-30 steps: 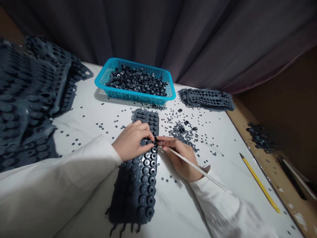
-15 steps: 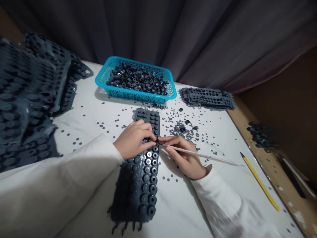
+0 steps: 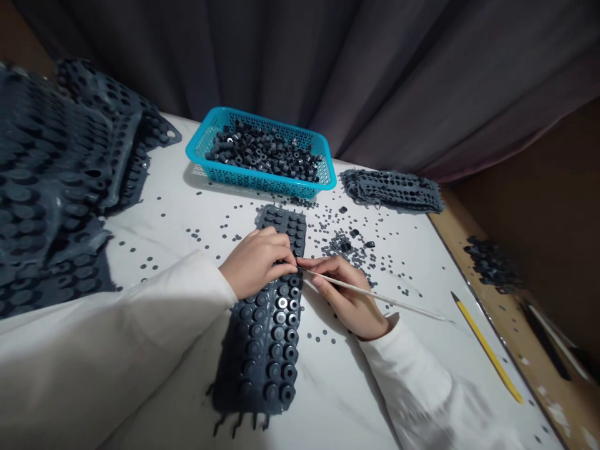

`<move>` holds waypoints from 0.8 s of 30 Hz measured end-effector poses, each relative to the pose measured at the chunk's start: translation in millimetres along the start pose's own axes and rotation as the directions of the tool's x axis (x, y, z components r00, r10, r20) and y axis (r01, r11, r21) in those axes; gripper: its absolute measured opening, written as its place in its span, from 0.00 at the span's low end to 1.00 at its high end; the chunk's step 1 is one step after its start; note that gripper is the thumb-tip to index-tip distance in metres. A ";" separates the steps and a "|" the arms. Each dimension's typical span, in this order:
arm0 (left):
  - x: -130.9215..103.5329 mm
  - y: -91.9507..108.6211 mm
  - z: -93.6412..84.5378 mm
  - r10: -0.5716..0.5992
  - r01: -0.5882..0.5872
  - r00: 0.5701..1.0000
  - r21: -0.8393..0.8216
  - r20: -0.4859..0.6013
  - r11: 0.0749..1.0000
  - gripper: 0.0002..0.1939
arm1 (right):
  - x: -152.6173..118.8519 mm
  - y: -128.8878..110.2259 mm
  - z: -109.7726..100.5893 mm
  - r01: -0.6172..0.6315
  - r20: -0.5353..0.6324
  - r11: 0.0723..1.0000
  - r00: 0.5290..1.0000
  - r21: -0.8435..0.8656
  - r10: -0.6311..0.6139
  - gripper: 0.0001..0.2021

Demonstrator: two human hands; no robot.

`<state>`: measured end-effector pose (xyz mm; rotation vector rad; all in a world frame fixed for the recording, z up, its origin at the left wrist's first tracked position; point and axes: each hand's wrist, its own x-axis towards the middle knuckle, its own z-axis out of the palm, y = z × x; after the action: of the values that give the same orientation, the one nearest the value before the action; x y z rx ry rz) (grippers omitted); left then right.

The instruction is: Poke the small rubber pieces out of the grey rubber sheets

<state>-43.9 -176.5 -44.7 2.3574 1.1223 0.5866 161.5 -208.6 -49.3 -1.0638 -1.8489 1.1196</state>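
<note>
A dark rubber strip [image 3: 255, 350] with rows of round raised caps lies lengthwise on the white table. My left hand [image 3: 257, 262] rests across its middle, thumb and index finger pinched at the strip's right edge; what is between the fingertips is too small to make out. From the right, my right hand [image 3: 349, 294] holds a thin white stick [image 3: 384, 300] like a pen. The stick's dark tip meets the left fingertips at the edge of the strip.
A blue basket [image 3: 262, 181] of small black rubber pieces stands behind. Large rubber sheets [image 3: 51, 181] lie left, a stacked strip [image 3: 394, 190] back right. Small dark discs scatter the table [image 3: 337, 387]. A yellow-handled tool [image 3: 487, 350] lies right, near a black pile [image 3: 492, 262].
The camera view has shifted slightly. Both hands keep nearly the same grip and place on the strip, and the stick's angle has changed slightly.
</note>
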 end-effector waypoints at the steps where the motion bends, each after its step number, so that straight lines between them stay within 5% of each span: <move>1: 0.0 -0.3 0.3 0.002 -0.002 1.000 0.000 -0.001 1.000 0.07 | 0.3 -0.1 0.0 0.001 0.007 1.000 1.000 0.009 -0.001 0.03; 24: 0.1 -1.8 1.8 -0.005 0.005 1.000 -0.002 0.000 1.000 0.09 | 1.6 -0.2 0.5 0.212 0.016 0.956 0.977 -0.202 -0.213 0.04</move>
<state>-44.0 -175.8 -47.2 2.3519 1.1271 0.5863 160.3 -207.3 -49.0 -0.9492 -2.0512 0.8160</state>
